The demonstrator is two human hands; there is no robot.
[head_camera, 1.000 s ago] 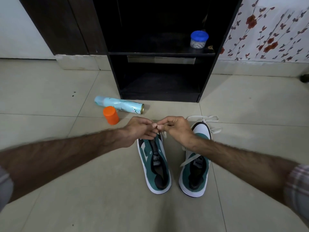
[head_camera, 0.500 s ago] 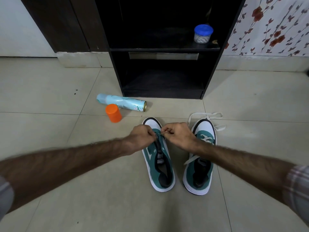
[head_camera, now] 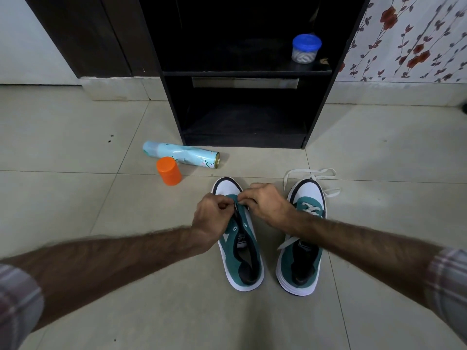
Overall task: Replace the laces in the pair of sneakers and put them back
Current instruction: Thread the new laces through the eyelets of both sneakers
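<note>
1. Floor of pale tiles carries every item listed below
2. Spray can in light blue lies on its side at far left, with an orange cap standing just in front of it
3. Left hand: fingers curled, grip pinched together at the front eyelets of the left sneaker; what it pinches is too small to tell
4. Left sneaker, teal and white, stands on the floor with its eyelets bare
5. Right hand: fingers curled, grip pinched at the same spot, fingertips nearly meeting the left hand's
6. Right sneaker stands just beside the left, partly laced; its white lace trails loose on the floor past the toe
7. Black shelf unit stands behind the sneakers, with a blue-lidded jar on its upper shelf at right
</note>
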